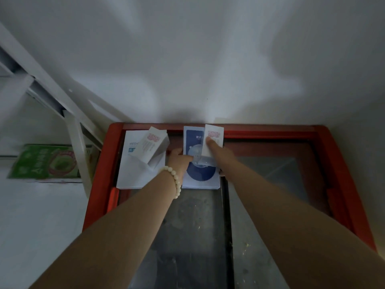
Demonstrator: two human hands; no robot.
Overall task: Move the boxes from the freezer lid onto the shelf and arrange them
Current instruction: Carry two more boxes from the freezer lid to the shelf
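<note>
The two bare forearms reach from the bottom edge over the glass freezer lid point(270, 176) with its red frame; the left wrist carries a bead bracelet point(174, 180).

The left hand point(179, 161) lies at the left edge of the blue-and-white flat box point(200, 176), with fingers bent under or against it; whether it really grips, I cannot tell. The right hand point(218, 150) presses its fingers on the small white carton point(214, 140) that stands on this flat box, and seems to hold it.

I count four boxes, all at the far end of the lid near the wall: two flat ones and two small cartons. The second small carton point(154, 147) lies tilted on the white flat box point(137, 165).

They look like light, stiff cardboard, probably smooth; I judge it best to take a flat box by both long edges, so that the carton on top does not slide.

The white shelf point(52, 94) is at the left, with a green package point(44, 161) on it.
</note>
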